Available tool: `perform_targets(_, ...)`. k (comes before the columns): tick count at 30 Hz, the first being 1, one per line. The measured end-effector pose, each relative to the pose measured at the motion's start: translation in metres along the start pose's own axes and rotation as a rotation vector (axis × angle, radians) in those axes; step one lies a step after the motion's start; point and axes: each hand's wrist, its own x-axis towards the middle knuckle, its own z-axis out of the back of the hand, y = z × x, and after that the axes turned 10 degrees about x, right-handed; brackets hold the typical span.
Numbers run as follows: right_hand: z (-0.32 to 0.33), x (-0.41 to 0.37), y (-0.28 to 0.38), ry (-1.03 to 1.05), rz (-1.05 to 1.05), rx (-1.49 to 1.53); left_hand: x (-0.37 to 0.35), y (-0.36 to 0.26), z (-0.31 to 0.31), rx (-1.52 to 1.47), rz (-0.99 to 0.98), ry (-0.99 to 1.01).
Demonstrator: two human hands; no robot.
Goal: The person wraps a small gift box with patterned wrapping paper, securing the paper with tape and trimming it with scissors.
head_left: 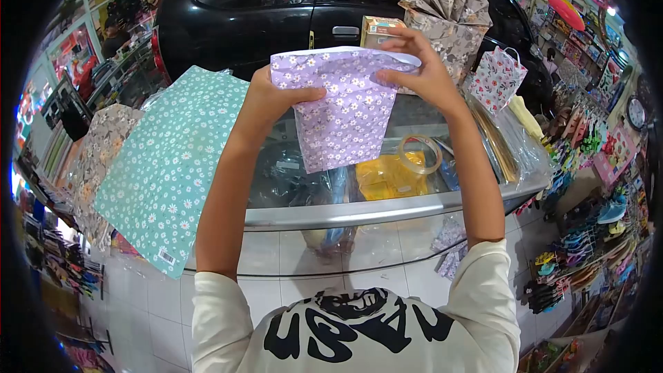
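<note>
Lilac bag [345, 121] upright lengthwise, mouth up, pinched by left fingers [312, 94] and right fingers [397, 78].

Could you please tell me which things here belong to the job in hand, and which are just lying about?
In the job:
purple floral paper piece, held in both hands (left hand, right hand)
probably the tape roll, within easy reach

Apparently lying about:
green floral sheet
yellow packet
small red-flowered bag
box
</note>
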Motion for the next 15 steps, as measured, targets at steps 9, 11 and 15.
perform_targets(9, -0.047, 0.05, 0.039, 0.378, 0.25, -0.552, -0.007, 0.026, -0.005, -0.124, -0.06, -0.034)
perform_targets(11, -0.046, 0.061, 0.035, 0.405, 0.266, -0.448, -0.01, 0.036, -0.006, -0.129, -0.022, -0.02)
perform_targets(15, -0.044, 0.068, 0.025, 0.391, 0.288, -0.438, -0.019, 0.045, -0.021, -0.011, -0.237, -0.144)
